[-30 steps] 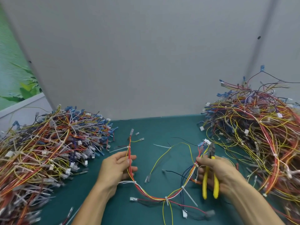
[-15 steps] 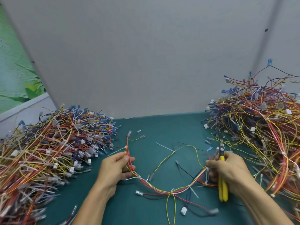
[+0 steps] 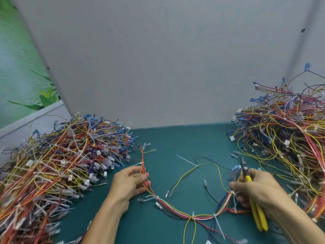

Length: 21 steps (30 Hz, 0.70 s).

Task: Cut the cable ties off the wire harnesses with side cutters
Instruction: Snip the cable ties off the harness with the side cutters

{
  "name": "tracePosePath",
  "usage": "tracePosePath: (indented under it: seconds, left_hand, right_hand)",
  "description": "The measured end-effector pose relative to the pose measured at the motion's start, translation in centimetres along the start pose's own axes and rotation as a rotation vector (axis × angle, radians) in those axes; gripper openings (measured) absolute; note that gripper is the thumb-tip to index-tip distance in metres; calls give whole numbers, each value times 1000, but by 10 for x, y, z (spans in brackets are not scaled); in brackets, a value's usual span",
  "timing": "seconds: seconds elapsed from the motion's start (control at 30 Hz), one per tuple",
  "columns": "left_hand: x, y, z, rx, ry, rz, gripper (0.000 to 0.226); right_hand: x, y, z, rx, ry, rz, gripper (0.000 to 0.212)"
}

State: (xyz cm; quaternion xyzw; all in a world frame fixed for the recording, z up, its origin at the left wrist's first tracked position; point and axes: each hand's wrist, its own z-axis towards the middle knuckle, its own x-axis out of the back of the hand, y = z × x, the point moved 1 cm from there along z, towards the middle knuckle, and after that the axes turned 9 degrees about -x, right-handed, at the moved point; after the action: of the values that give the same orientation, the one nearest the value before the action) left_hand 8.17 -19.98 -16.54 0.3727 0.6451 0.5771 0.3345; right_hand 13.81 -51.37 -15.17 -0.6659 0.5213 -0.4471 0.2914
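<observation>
Honestly, much remains: my left grip [image 3: 131, 180] pinches this harness [image 3: 175, 211], my right grip [image 3: 258, 189] clamps the side cutters [image 3: 259, 219], its cable ties [image 3: 193, 215] uncut.

Flat teal-green bench top [image 3: 175, 138], plain matte grey partition panel [image 3: 158, 59] upright behind it, second grey panel [image 3: 317, 41] angled in at right, small dark spot [image 3: 302, 30] on the seam between them, green leaf-print wall mural [image 3: 21, 76] at left, white ledge [image 3: 40, 115] under it, soft even light.
</observation>
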Motion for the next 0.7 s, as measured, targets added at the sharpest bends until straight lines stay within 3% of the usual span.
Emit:
tracePosePath:
  seconds: [0.2, 0.3, 0.53, 0.7]
  left_hand:
    - [-1, 5, -5, -138, -189, 105, 41]
    - [-1, 3, -6, -220, -233, 417, 43]
    - [2, 4, -8, -306, -129, 929, 19]
    - [-4, 1, -13, -358, -87, 1015, 19]
  right_hand:
    - [-4, -4, -9, 65, -48, -148, 25]
    - [-5, -3, -8, 77, -37, -188, 23]
    - [-12, 0, -7, 87, 73, -332, 20]
    - [-21, -1, -12, 124, 180, -541, 21]
